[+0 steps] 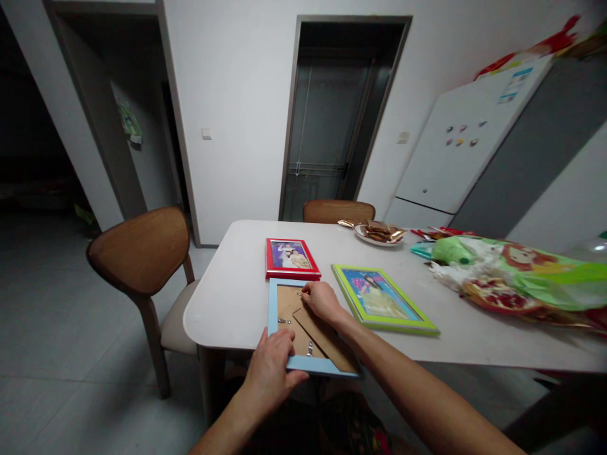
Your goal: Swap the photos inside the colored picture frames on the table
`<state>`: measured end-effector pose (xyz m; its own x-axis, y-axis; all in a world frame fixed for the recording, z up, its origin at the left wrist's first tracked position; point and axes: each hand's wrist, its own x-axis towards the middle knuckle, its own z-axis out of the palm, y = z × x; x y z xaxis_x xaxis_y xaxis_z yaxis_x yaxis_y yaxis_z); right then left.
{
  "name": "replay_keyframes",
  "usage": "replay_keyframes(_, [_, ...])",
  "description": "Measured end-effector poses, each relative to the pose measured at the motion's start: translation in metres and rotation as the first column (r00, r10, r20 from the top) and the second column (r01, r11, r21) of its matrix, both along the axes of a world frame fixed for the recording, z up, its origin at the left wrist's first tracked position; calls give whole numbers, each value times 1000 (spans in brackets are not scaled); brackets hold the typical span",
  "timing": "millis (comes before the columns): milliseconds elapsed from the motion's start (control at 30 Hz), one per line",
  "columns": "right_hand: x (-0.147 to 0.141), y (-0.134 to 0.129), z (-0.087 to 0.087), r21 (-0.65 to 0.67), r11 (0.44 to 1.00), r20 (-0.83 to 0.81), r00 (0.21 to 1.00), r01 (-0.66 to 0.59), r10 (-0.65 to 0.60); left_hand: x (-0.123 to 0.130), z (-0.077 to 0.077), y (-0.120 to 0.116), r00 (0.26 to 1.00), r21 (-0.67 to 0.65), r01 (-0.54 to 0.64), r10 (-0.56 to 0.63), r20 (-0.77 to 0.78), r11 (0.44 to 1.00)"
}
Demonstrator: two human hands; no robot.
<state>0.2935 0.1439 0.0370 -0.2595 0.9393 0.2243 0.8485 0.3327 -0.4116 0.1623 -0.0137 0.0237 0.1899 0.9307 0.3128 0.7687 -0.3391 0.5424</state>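
Observation:
A light blue picture frame (274, 309) lies face down at the table's near edge, its brown backboard (289, 303) and folded stand showing. Around the frame's lower left corner my left hand (272, 363) is closed, thumb below and fingers on top. My right hand (322, 302) pinches at the upper part of the backboard, beside a small metal clip (299, 294); whether it grips the clip is hidden by the fingers. More metal clips sit along the left and lower sides. A red picture frame (293, 275) lies just beyond, and a lime green one (379, 319) to the right, both face up.
On the white table (227, 284) stand a plate (379, 241) of wrapped snacks, an opened pomegranate (502, 297) and a green plastic bag (550, 284) at the right. Wooden chairs (142, 253) stand at the left and far side. A fridge (455, 151) is at the back right.

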Motion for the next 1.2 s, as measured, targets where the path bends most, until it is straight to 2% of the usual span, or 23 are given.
replay_keyframes(167, [-1,6,-1,28,999,25,999,24,-25,0,-1,0,1000,10,8,-9,16,1000])
replay_keyframes(400, [-21,10,-5,56,998,46,999,-9,6,-1,-1,-1,1000,10,10,-10,27,1000])
replay_keyframes(633, [-24,13,-1,20,998,42,997,66,-66,-1,4,-1,1000,8,1,-1,-23,1000])
replay_keyframes(900, [-20,7,15,-44,987,-16,987,156,-157,-13,-6,5,976,63,58,-43,-215,996])
replay_keyframes(1067, [-5,14,25,-111,976,-89,976,188,-198,-12,-5,21,902,178,110,-23,-432,978])
replay_keyframes(1133, [6,16,31,-73,991,-157,979,116,-127,-3,-5,32,872,208,196,-73,-484,958])
replay_keyframes(1200, [20,12,37,-40,996,-206,974,86,-92,6,-7,44,845,196,309,-174,-506,931])
